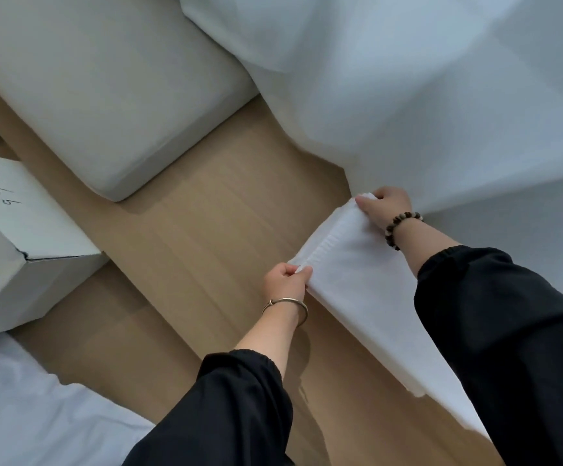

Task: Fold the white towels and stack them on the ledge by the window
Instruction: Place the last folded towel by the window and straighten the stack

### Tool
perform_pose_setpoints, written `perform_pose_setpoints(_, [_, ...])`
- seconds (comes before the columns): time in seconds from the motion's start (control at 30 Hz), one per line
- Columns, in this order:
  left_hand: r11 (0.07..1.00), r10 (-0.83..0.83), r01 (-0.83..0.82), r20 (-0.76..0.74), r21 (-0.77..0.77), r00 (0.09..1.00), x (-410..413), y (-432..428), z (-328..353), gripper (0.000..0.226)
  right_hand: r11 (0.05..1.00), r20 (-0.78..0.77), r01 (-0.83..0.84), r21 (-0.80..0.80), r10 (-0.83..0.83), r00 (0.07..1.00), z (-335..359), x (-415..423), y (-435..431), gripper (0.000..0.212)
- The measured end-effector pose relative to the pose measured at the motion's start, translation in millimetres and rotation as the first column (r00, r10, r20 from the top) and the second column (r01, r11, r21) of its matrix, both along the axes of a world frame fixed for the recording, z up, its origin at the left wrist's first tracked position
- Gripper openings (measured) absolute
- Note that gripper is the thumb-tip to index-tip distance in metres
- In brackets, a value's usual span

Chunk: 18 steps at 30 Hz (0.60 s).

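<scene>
A white towel [357, 280] lies stretched lengthwise on the wooden ledge [206, 230], running from the middle toward the lower right, where my right sleeve hides part of it. My left hand [285, 280] pinches the towel's near corner at its hemmed end. My right hand [386, 206] grips the far corner of the same end, close against the sheer curtain. Both arms wear black sleeves; a metal bangle is on the left wrist and a bead bracelet on the right.
A sheer white curtain [407, 79] hangs along the right and top. A pale grey cushion [105, 95] lies at the upper left. A white cardboard box [21, 247] stands at the left edge. White bedding [21, 415] fills the lower left corner.
</scene>
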<state>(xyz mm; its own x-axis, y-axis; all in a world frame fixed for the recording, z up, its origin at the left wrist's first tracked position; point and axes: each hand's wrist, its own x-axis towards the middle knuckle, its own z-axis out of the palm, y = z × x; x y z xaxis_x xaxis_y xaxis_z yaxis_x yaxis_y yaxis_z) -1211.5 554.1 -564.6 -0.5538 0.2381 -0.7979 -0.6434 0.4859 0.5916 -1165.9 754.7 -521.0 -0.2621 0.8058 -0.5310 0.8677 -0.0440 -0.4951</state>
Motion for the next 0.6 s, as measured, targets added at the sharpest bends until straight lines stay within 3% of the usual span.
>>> perform_pose_setpoints(0.17, [0.997,-0.081,0.08,-0.156,-0.015,0.984,3,-6,0,0.022,0.995,0.069,-0.102,0.005,0.101,0.992,5,1,7,0.04])
perform_pose_setpoints(0.27, [0.993,-0.115,0.107,-0.217,-0.047,0.969,7,-7,2,0.021,0.988,0.14,-0.078,-0.132,0.096,0.985,14,-3,23,0.053])
perform_pose_setpoints(0.47, [0.984,-0.165,0.15,-0.185,-0.091,0.969,2,-3,1,0.02,0.916,0.154,-0.143,-0.374,0.213,0.965,20,-4,41,0.029])
perform_pose_setpoints(0.6, [0.976,-0.215,0.204,-0.19,-0.073,0.958,0,-4,-2,0.027,0.933,0.149,-0.196,-0.303,0.249,0.957,14,-1,39,0.037])
